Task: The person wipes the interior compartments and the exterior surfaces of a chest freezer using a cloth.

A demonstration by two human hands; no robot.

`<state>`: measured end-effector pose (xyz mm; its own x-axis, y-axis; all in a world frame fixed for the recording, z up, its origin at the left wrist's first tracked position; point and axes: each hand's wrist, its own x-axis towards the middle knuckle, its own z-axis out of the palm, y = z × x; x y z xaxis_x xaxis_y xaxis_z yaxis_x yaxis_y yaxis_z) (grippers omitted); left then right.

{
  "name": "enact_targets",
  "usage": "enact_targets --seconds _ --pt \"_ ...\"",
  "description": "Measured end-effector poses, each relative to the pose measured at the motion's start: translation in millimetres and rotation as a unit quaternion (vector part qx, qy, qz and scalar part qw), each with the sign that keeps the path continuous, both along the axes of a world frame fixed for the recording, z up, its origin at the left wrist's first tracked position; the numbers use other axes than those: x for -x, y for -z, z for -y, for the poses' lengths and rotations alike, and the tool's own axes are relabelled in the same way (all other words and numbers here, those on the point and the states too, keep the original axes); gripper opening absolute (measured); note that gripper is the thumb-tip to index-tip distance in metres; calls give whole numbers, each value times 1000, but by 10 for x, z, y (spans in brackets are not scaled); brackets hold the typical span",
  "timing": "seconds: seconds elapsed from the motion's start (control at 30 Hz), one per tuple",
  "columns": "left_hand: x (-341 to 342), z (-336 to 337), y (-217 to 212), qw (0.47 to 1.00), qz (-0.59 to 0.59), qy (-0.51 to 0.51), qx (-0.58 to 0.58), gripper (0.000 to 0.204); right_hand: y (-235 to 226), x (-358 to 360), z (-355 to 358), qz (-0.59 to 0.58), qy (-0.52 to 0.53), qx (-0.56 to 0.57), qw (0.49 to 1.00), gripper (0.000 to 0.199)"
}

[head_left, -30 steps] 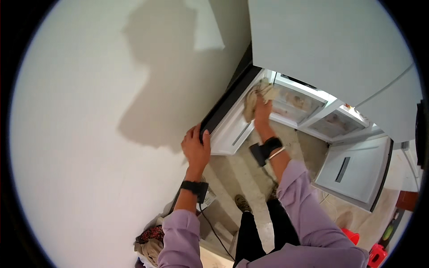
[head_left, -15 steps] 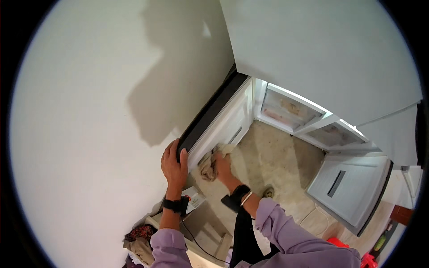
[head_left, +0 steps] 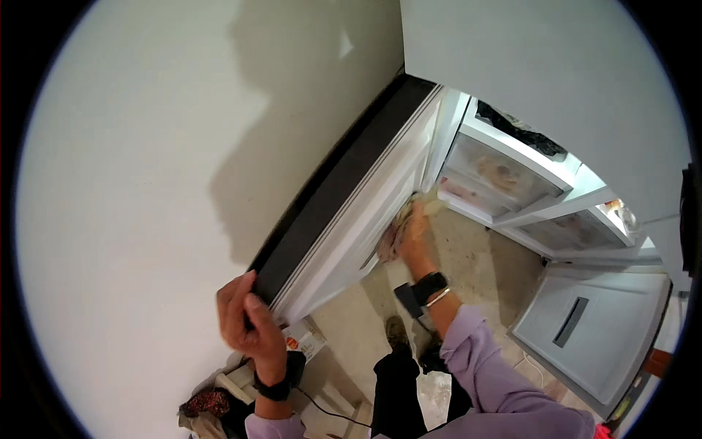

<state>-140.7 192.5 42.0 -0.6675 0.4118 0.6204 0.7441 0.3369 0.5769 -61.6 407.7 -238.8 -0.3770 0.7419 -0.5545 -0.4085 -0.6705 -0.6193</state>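
Observation:
My left hand (head_left: 248, 322) is at the near top corner of a refrigerator's lower door (head_left: 344, 175), its fingers curled at the dark edge beside the wall. With my right hand (head_left: 417, 238) I hold a crumpled, brownish-grey cloth (head_left: 393, 238) against the door's white inner face, near its slot-shaped recess. Motion blurs the cloth somewhat, and my fingers partly hide it. Black bands with small boxes sit on both my wrists.
Frosted drawers (head_left: 497, 172) with food stand in the lit compartment. A second door (head_left: 585, 329) hangs open at the right, and a large pale upper door (head_left: 541, 66) spreads above. Close to my left are the wall (head_left: 139, 219), a small carton (head_left: 303, 340) and a dark cable (head_left: 329, 407).
My right hand has moved the cloth farther along the door's inner face, away from me. The door's near corner and my left hand now appear lower and farther left. More drawers show.

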Motion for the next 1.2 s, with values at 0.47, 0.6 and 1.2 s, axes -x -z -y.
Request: enact_targets --seconds 0.47,0.6,1.2 --pt "543 -166 291 980 -99 -145 -91 42 2225 208 873 -142 -88 166 972 42" --pt "675 63 423 971 -70 -139 -180 42 2055 259 350 -179 -37 228 956 41" --pt "5 2113 1521 774 253 113 569 40 2084 -1088 90 -229 -343 195 890 34"
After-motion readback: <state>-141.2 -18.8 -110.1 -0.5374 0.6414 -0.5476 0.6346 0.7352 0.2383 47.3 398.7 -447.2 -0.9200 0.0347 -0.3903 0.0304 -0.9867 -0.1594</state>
